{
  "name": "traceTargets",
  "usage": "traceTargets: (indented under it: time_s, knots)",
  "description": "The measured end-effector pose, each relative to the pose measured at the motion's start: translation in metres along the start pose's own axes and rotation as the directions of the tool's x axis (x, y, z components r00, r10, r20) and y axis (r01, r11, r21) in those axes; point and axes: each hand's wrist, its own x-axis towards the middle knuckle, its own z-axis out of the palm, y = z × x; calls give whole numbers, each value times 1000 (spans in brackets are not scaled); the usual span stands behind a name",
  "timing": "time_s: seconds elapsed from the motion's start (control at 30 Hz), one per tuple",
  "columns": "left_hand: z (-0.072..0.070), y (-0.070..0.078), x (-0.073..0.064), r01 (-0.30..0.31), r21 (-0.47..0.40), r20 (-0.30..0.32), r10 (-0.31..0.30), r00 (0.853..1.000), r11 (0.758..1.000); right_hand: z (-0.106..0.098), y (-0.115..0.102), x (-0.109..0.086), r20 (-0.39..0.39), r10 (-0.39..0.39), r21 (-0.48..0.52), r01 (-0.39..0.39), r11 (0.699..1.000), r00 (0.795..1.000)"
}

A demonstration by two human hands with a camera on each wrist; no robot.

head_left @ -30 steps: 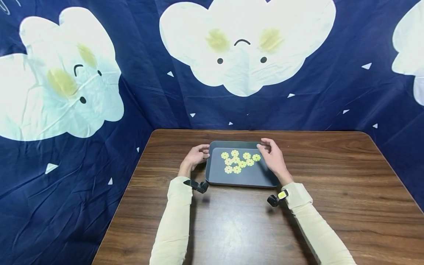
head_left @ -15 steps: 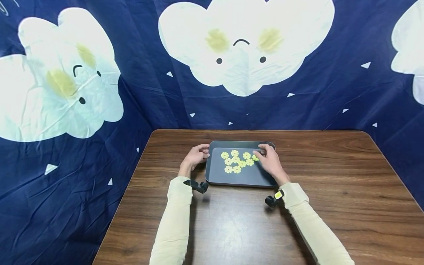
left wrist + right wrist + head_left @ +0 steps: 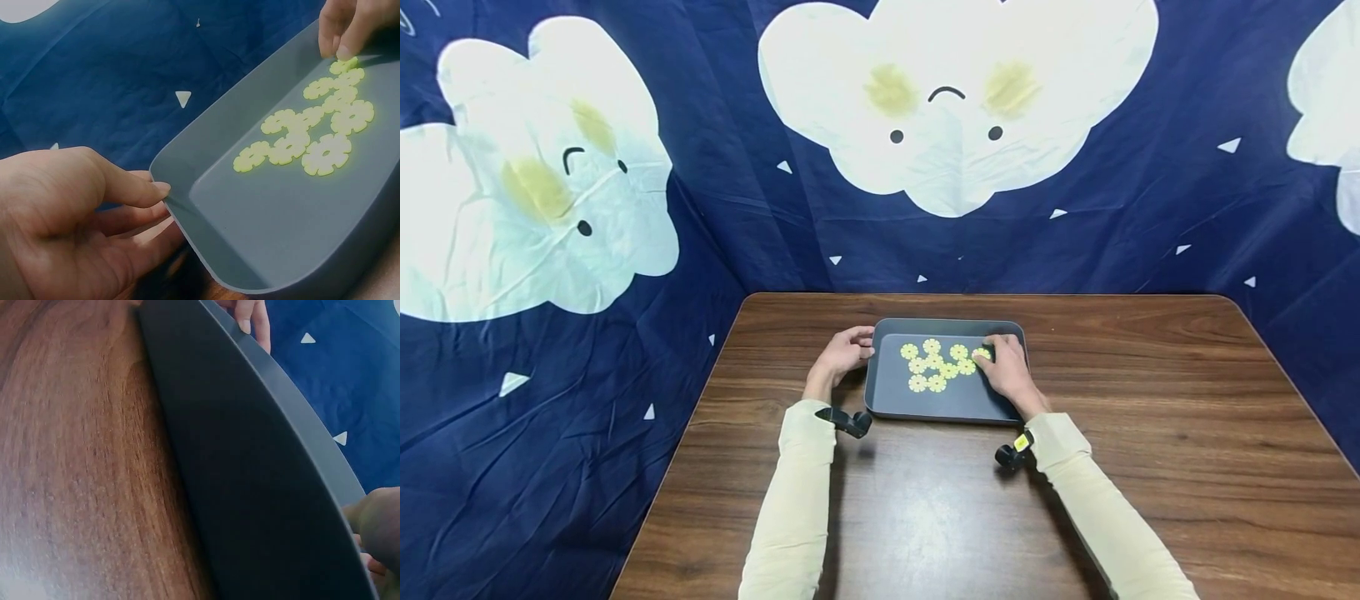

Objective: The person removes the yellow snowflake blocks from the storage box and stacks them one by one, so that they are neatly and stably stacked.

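A dark grey rectangular tray (image 3: 898,405) holds several yellow flower-shaped slotted discs (image 3: 936,384), grouped toward its back middle. At the tray's left end is the left hand (image 3: 842,354); the left wrist view shows its thumb (image 3: 153,194) on the rim and its other fingers against the outer wall. The right hand (image 3: 1013,373) reaches in over the right side. Its thumb and fingers come down to the rightmost disc (image 3: 344,65) and pinch it at the tray floor. In the right wrist view the tray's front wall (image 3: 244,450) hides most of the right hand (image 3: 381,525).
The tray stands on a brown wood-grain table (image 3: 1150,400) near its back edge. Behind and to the left hangs a dark blue cloth (image 3: 722,208) with white clouds. Both wrists wear small black cameras, one (image 3: 853,423) at the left and one (image 3: 1009,455) at the right.
The right hand has moved left and down from over the tray's right rim to the rightmost disc, its fingers closing in. The left hand and the tray have stayed put.
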Motion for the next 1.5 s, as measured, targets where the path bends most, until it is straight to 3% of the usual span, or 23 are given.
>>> traceTargets:
  time_s: [0.2,0.43,0.67,0.9,1.13,1.5]
  knots:
    - [0,1,1,-1,13,-1,1,1000,1000,0,0,1,-9,0,-65,0,998,1000]
    - [1,2,1,1,14,-1,-1,1000,1000,0,-1,1,-39,-23,-66,21,998,999]
    - [1,1,1,3,5,4,-3,1000,1000,1,-2,0,-134,-70,-82,60,995,989]
    - [0,1,1,11,-3,0,-11,1000,1000,-2,-5,-1,-201,-79,-21,77,997,976]
    - [1,2,-1,19,8,-8,-19,1000,1000,-7,-9,-3,-196,-26,75,42,996,980]
    - [1,2,-1,14,9,-3,-14,1000,1000,-22,-11,-3,-242,-32,116,62,991,970]
